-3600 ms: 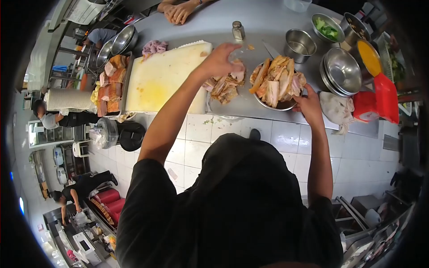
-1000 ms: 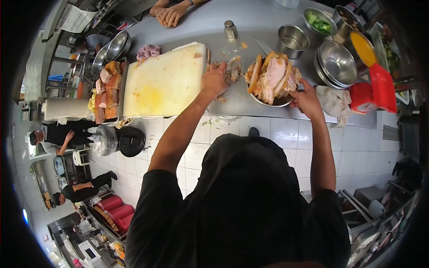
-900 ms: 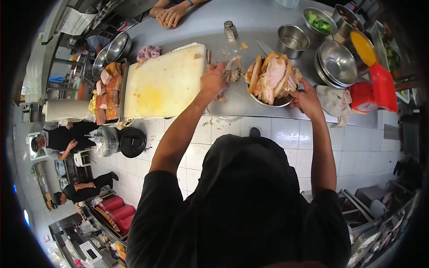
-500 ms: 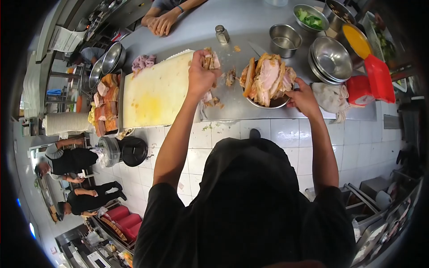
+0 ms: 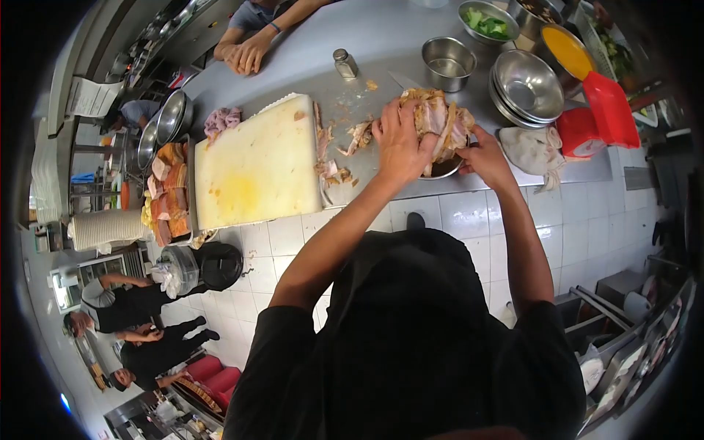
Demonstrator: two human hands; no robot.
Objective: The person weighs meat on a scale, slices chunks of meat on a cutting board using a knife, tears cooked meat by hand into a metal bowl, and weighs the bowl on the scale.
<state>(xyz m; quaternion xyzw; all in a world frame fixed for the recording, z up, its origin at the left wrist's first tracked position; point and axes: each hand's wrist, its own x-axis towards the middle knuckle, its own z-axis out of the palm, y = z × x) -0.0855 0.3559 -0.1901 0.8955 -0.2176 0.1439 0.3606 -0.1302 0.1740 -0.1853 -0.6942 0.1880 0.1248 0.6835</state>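
Note:
A heap of cooked meat pieces (image 5: 449,121), pale pink with browned edges, rises above a metal bowl (image 5: 446,171) near the front edge of the steel table. My left hand (image 5: 402,143) is pressed over the heap's left side, fingers curved round the meat. At the bowl's right rim, my right hand (image 5: 485,158) grips the edge, its fingertips close to the meat and partly hidden. Left of the bowl lie loose meat scraps (image 5: 358,138). More scraps (image 5: 334,174) sit along the right edge of the white cutting board (image 5: 257,165).
Browned meat slabs (image 5: 170,191) fill a tray left of the board. A shaker (image 5: 345,64), an empty steel bowl (image 5: 449,64), stacked bowls (image 5: 528,84), a cloth (image 5: 532,150) and a red scale (image 5: 587,132) stand around. Another person's hands (image 5: 246,55) rest across the table.
My left hand has moved right from the board's edge, where it held meat scraps, onto the heap in the bowl. My right hand stays at the bowl's rim.

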